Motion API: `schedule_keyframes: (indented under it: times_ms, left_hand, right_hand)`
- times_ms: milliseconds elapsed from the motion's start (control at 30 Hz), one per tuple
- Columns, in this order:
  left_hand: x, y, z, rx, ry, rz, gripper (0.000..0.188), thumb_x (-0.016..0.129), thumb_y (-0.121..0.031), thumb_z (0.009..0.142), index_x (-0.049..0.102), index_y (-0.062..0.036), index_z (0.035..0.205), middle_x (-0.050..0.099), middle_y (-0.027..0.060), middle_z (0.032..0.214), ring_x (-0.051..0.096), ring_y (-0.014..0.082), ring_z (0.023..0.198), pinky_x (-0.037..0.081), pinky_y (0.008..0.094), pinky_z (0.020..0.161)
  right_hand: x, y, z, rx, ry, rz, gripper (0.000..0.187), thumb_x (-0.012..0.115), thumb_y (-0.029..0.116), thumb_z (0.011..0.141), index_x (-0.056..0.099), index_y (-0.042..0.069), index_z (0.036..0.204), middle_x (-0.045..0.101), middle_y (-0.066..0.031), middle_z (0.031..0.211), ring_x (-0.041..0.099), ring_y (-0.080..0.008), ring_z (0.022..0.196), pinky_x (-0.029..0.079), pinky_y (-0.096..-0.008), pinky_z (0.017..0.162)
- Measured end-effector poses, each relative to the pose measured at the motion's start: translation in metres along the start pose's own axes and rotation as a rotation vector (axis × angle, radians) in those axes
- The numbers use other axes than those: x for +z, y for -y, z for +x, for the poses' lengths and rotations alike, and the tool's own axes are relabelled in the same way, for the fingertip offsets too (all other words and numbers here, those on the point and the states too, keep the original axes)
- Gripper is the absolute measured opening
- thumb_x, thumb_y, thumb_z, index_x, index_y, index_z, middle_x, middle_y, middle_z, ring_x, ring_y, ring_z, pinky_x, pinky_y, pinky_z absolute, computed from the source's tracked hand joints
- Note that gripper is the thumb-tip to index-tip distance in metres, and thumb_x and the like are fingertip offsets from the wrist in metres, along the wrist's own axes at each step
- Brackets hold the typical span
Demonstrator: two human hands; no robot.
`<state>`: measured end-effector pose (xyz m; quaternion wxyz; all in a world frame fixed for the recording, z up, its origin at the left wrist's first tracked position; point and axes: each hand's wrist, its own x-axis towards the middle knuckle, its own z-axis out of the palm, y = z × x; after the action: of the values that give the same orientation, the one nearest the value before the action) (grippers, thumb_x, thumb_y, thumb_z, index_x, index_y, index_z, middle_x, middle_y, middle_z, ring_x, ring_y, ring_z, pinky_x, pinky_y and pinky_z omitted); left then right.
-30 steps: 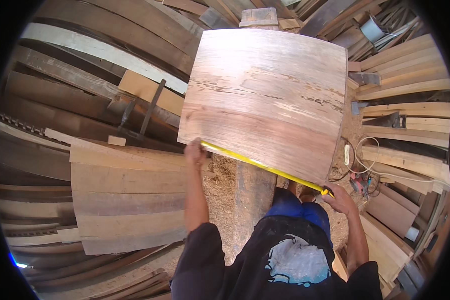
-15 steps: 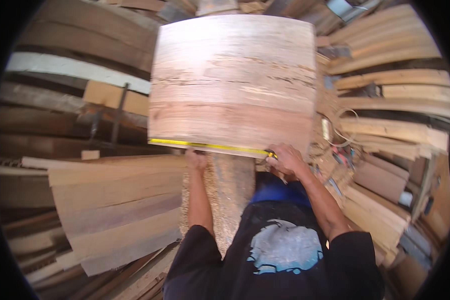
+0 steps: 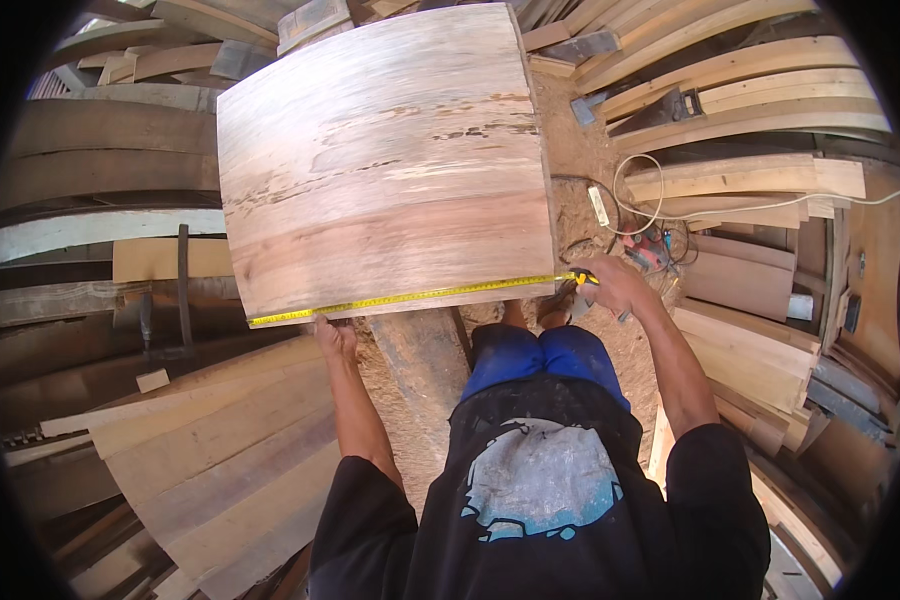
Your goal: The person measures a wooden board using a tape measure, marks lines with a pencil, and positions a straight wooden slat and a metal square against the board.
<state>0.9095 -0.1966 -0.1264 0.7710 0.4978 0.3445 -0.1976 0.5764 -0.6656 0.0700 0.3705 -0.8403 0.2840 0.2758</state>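
A wide wooden panel [image 3: 390, 170] with rough, cracked grain lies in front of me. Along its near edge stretches the yellow blade of a tape measure [image 3: 410, 296], starting at the panel's left corner. My left hand [image 3: 337, 337] is closed on the near edge left of the middle, its thumb up by the blade and its other fingers hidden beneath the panel. Just past the right corner, my right hand [image 3: 615, 287] grips the black-and-yellow tape case, from which the blade is pulled out.
Stacked boards [image 3: 240, 440] lie at the lower left, with more planks [image 3: 740, 180] along the right. A handsaw [image 3: 660, 112] rests on the right-hand planks. A red power tool [image 3: 648, 248] and a white cable [image 3: 660, 195] are on the sawdust-covered floor. A thick beam [image 3: 420, 355] shows beneath the panel.
The case in my right hand has moved right, from below the near edge to beyond the panel's corner, with more blade out. My view has shifted, so the panel appears farther left and tilted.
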Motion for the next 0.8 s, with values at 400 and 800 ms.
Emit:
schedule_keyframes:
  times_ms: [400,800]
  left_hand:
    - [0.002,0.0,0.005,-0.014,-0.037,0.06,0.04,0.04,-0.041,0.111,0.056,-0.0134,0.135,0.067,0.0062,0.132,0.066,0.0267,0.114,0.056,0.0486,0.092]
    - [0.002,0.001,0.003,-0.009,-0.031,0.114,0.041,0.041,-0.042,0.11,0.057,-0.0124,0.134,0.069,0.007,0.125,0.067,0.0285,0.112,0.057,0.0505,0.095]
  right_hand:
    - [-0.002,-0.006,0.01,-0.05,0.024,-0.03,0.049,0.069,0.025,0.083,0.067,0.011,0.13,0.068,-0.0242,0.114,0.064,-0.0411,0.111,0.05,-0.0498,0.097]
    - [-0.005,-0.005,0.011,-0.032,0.056,-0.033,0.049,0.068,0.024,0.083,0.067,0.012,0.129,0.069,-0.0252,0.109,0.065,-0.0415,0.108,0.052,-0.0512,0.094]
